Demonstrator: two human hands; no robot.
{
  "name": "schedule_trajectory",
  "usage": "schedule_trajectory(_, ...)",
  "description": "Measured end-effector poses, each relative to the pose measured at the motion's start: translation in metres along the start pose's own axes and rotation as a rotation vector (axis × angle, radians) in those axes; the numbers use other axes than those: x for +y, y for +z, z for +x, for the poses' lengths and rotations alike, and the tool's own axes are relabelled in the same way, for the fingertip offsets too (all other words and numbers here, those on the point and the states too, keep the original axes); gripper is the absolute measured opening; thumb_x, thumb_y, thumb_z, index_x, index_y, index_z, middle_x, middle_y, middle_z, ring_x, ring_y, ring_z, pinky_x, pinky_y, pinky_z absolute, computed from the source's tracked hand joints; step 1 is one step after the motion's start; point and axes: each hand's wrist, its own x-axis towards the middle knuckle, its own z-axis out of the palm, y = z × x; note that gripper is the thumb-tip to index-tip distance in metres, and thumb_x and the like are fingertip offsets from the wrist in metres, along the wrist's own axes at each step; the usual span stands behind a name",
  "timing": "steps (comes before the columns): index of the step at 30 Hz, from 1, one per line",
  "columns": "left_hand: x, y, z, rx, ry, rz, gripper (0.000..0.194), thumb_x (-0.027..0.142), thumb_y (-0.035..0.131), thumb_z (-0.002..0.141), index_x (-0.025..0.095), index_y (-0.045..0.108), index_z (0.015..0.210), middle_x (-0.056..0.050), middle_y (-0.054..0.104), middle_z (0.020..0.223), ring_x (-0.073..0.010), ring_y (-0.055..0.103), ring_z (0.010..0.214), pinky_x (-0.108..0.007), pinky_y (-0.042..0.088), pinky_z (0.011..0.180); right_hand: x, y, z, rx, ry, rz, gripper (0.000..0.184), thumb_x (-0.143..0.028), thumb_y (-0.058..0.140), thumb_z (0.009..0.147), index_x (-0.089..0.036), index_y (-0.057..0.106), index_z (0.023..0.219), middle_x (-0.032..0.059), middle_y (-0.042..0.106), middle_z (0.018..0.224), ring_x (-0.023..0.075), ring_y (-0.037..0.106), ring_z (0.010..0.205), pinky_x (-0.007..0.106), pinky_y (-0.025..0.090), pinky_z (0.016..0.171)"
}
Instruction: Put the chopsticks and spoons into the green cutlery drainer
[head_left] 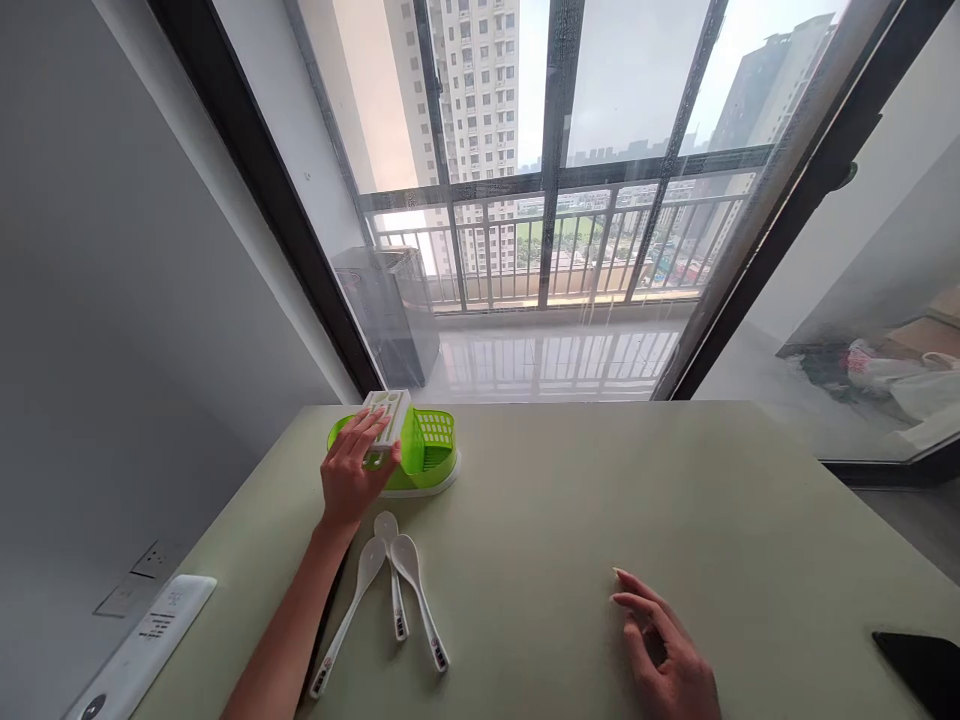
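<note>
By the left hand [354, 478], a white slotted piece [391, 402] is grasped from above, at a green holder [421, 478] set near the far left corner of the table [540, 520]. Three white spoons [407, 558] are laid just in front of the holder, their bowls bunched, their handles spread nearward. At the right, the right hand [664, 645] is held released, its fingers loosely bent.
</note>
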Motion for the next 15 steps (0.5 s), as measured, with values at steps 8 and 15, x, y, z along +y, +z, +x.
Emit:
schedule_trajectory(8,0.004,-0.022,-0.018,-0.009,0.004,0.068,0.055,0.045,0.063,0.097,0.023,0.048,0.146,-0.015,0.053,0.155,-0.0353,0.044,0.148,-0.057,0.037,0.119,-0.006,0.004,-0.004,0.039,0.021,0.022,0.030,-0.048,0.054,0.087,-0.027,0.073,0.098,0.0048,0.074,0.133,0.0189,0.073,0.077,0.028,0.059,0.063)
schedule_trajectory(15,0.121,-0.046,-0.117,-0.254,0.000,-0.264,0.033,0.038,0.050,0.104,0.027,0.054,0.135,-0.011,0.065,0.134,-0.0240,0.063,0.125,-0.041,0.055,0.103,-0.003,0.007,-0.007,0.052,0.032,-0.011,0.031,-0.049,0.052,0.088,-0.029,0.072,0.100,0.0023,0.072,0.136,0.0210,0.074,0.087,0.030,0.057,0.069)
